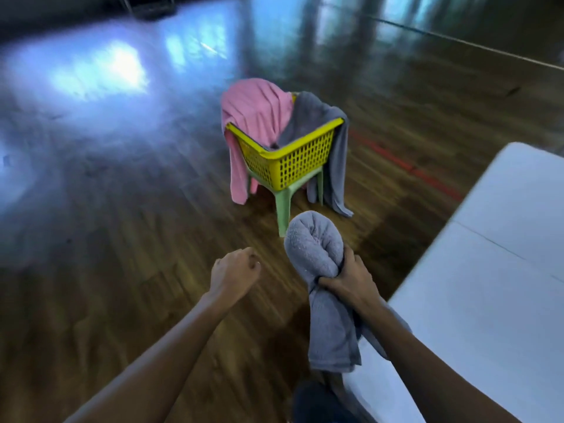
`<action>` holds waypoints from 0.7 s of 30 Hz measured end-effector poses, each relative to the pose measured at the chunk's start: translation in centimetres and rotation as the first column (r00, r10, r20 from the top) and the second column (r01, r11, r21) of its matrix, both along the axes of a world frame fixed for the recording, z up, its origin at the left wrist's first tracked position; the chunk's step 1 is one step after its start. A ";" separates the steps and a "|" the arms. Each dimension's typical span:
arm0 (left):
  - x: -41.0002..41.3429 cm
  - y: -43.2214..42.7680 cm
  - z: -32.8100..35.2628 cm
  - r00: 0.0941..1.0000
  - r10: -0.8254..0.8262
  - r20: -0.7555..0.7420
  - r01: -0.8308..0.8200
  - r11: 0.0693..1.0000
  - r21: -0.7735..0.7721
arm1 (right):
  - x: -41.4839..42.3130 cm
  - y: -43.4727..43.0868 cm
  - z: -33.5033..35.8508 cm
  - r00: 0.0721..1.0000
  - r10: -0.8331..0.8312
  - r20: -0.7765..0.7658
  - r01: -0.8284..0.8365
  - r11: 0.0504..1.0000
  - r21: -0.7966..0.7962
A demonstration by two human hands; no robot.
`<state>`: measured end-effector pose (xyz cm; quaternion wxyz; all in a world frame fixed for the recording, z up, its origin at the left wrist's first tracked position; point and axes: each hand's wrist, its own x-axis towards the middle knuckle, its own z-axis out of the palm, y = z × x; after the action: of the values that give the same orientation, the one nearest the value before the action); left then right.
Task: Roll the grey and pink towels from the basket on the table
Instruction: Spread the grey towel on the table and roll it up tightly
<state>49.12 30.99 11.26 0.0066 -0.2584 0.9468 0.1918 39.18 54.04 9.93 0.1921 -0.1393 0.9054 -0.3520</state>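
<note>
My right hand [348, 279] grips a grey towel [314, 248] around its middle; the bunched top bulges above my fist and the rest hangs down below it. My left hand [235, 271] hangs beside it with curled fingers and holds nothing. Ahead, a yellow basket [290, 160] stands on a small green stool [283, 206]. A pink towel [256, 114] drapes over the basket's left side and a second grey towel [335, 160] hangs over its right side. The white table [488, 300] lies at the right.
A glossy wooden floor [122, 193] spreads all around the stool, with a red line [409, 166] painted on it beyond the table. The table's near edge runs diagonally just right of my right arm. A dark shape sits low between my arms.
</note>
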 end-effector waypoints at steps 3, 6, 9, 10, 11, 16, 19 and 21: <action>-3.4 -4.5 0.0 0.999 0.024 -0.046 -0.024 1.000 0.010 | -3.2 -5.0 0.3 1.000 -0.002 -0.002 0.002 1.000 -0.006; -8.0 -9.0 -0.3 0.998 0.023 -0.062 -0.021 0.999 0.037 | -7.1 -9.8 0.1 1.000 -0.013 -0.013 0.012 1.000 -0.027; -13.9 -13.8 -0.6 0.999 0.016 -0.039 -0.015 0.999 0.047 | -12.1 -14.7 -0.6 0.999 -0.033 -0.015 0.032 0.998 -0.055; -16.2 -15.6 -0.7 0.999 0.012 -0.031 -0.010 0.999 0.048 | -14.1 -16.4 -0.9 0.999 -0.042 -0.016 0.041 0.997 -0.069; -18.3 -17.3 -0.8 1.000 0.006 -0.026 -0.005 0.999 0.053 | -16.1 -18.0 -1.1 0.999 -0.051 -0.013 0.050 0.995 -0.085; -27.6 -25.7 -0.7 1.000 -0.026 0.002 0.026 0.997 0.079 | -25.7 -25.7 -0.8 0.992 -0.129 -0.008 0.128 0.986 -0.110; -32.7 -30.4 -0.7 0.998 -0.060 -0.004 0.060 0.994 0.088 | -30.8 -29.7 0.4 0.987 -0.159 -0.021 0.157 0.983 -0.091; -36.2 -33.2 -0.8 0.997 -0.079 -0.006 0.080 0.993 0.087 | -34.5 -32.3 0.8 0.983 -0.182 -0.016 0.181 0.981 -0.072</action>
<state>12.89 -2.25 10.45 0.0243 -0.2197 0.9471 0.2326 4.69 21.72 10.71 0.1441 -0.0668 0.9035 -0.3981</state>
